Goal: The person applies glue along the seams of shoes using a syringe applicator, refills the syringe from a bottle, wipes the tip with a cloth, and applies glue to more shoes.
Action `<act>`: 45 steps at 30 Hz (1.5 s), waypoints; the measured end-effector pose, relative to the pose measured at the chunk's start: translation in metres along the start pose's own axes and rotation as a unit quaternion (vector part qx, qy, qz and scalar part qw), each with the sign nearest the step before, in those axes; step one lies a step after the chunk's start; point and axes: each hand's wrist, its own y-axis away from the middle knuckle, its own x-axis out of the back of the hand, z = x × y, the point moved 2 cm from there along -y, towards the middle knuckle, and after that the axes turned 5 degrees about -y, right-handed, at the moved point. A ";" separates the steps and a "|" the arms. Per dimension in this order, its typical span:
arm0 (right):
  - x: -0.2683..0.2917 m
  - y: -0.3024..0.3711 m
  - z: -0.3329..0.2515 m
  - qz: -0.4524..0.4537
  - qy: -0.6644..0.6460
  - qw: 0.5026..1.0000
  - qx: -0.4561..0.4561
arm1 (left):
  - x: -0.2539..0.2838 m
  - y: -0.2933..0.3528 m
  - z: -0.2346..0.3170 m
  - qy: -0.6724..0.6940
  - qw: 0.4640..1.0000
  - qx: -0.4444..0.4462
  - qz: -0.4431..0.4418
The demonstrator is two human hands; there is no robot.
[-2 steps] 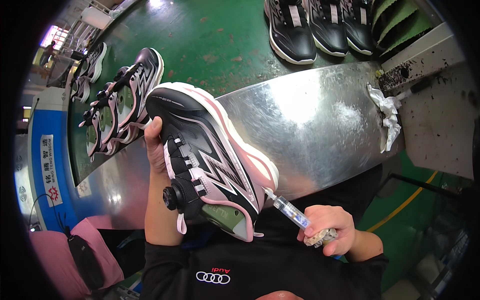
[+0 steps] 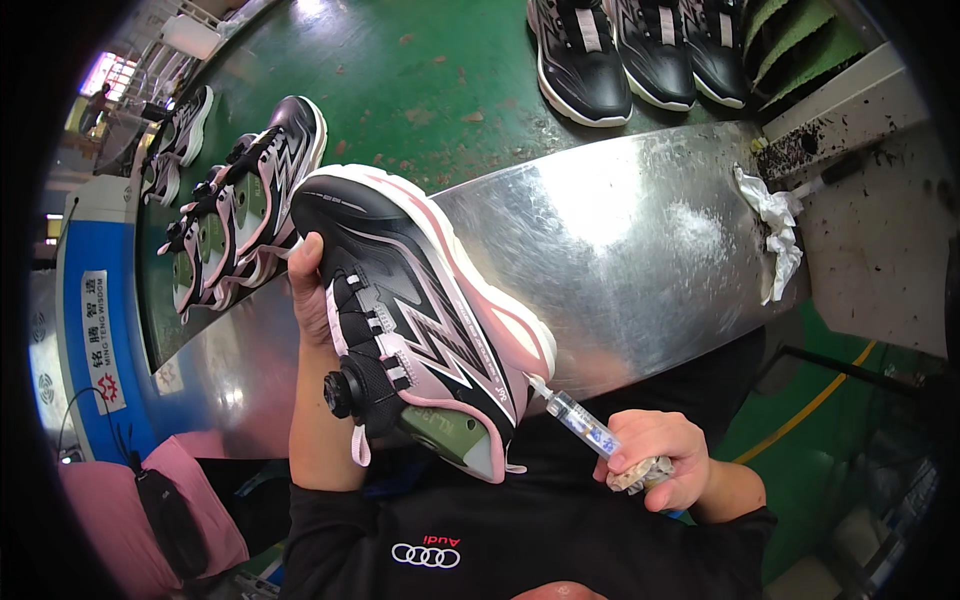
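A black and pink sneaker (image 2: 430, 310) with a white and pink sole is tilted in front of me, its toe up and to the left. My left hand (image 2: 310, 285) is closed on it near the toe; the thumb shows and the other fingers are hidden behind the shoe. A black dial sits at the tongue, and a green insert fills the opening. My right hand (image 2: 655, 455) is wrapped round a clear syringe (image 2: 585, 425). Its tip meets the shoe at the heel, by the seam between upper and sole. Whitish wrapping shows in the right fingers.
Several similar sneakers (image 2: 265, 190) stand on the green belt (image 2: 430, 90) at left. Black shoes (image 2: 585, 65) line the far right. A shiny metal ledge (image 2: 620, 250) borders the belt, with crumpled white paper (image 2: 775, 230) at its right end. A person's pink sleeve (image 2: 190, 490) is at lower left.
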 end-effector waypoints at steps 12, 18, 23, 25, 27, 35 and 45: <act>0.004 0.004 0.014 0.018 0.000 0.999 0.030 | 0.015 0.009 0.012 -0.074 0.993 0.031 0.082; 0.006 0.003 0.021 0.027 0.009 0.999 0.031 | 0.035 0.026 0.029 -0.138 0.987 0.045 0.065; 0.005 0.001 0.025 0.028 0.030 0.999 0.029 | 0.067 0.062 0.055 -0.262 0.953 0.035 0.149; 0.005 -0.001 0.027 0.024 0.040 0.999 0.026 | 0.077 0.070 0.063 -0.301 0.941 0.022 0.151; 0.003 -0.003 0.031 0.017 0.069 0.997 0.034 | 0.069 0.076 0.060 -0.328 0.935 0.015 0.131; -0.009 -0.010 0.039 0.039 0.102 0.992 0.067 | 0.073 0.128 0.057 -0.305 0.939 0.021 0.160; -0.022 -0.008 0.042 0.036 0.119 0.990 0.072 | 0.059 0.170 0.040 -0.295 0.929 0.067 0.211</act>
